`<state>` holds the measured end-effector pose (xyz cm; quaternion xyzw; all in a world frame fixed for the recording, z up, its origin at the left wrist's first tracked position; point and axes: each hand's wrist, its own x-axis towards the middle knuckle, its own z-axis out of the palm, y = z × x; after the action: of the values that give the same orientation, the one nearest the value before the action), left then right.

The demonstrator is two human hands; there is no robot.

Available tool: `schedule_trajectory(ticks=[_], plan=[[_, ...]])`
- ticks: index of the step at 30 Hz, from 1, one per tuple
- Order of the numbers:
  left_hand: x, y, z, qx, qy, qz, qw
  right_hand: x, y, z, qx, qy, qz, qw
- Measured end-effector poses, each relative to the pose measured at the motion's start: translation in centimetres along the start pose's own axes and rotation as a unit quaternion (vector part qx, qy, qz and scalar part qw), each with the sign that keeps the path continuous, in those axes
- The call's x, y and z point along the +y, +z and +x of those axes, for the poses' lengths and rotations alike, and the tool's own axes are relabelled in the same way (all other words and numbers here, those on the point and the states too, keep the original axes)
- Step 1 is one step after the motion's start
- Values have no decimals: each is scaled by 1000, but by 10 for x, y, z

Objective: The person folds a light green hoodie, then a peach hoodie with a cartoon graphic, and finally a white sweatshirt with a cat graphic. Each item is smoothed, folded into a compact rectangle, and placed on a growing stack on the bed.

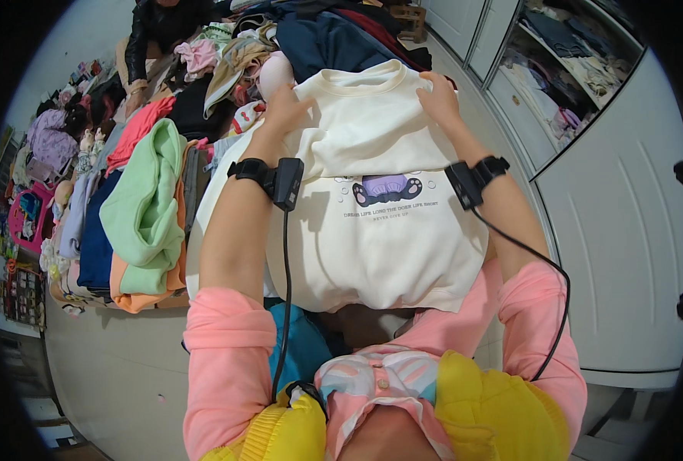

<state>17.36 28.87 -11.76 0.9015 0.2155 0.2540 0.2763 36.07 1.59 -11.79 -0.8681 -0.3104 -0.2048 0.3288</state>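
A cream sweatshirt (380, 253) with a purple cartoon print is spread in front of me, its neckline at the far end. Across the chest the fabric is folded over, hiding the upper part of the print. My left hand (286, 113) grips the left shoulder, and my right hand (438, 100) grips the right shoulder near the collar. The fingers of both hands are partly hidden behind the cloth. The sweatshirt's lower hem hangs over my lap.
Heaped clothes cover the surface ahead, with a light green garment (147, 203) stacked on the left and dark blue clothing (330, 38) at the back. Another person's dark sleeve (138, 54) reaches in at far left. A wardrobe (610, 207) stands at right, its shelves holding clothes.
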Motion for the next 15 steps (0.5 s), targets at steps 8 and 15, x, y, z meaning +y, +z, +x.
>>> schedule_trajectory(ticks=[8,15], plan=[[89,-81,-41,-78,243,-113,960,11,-2,14,-34,-103,-83,991],[170,-165,-104,-57,343,-254,903,-23,-101,-6,-270,-175,262,910]])
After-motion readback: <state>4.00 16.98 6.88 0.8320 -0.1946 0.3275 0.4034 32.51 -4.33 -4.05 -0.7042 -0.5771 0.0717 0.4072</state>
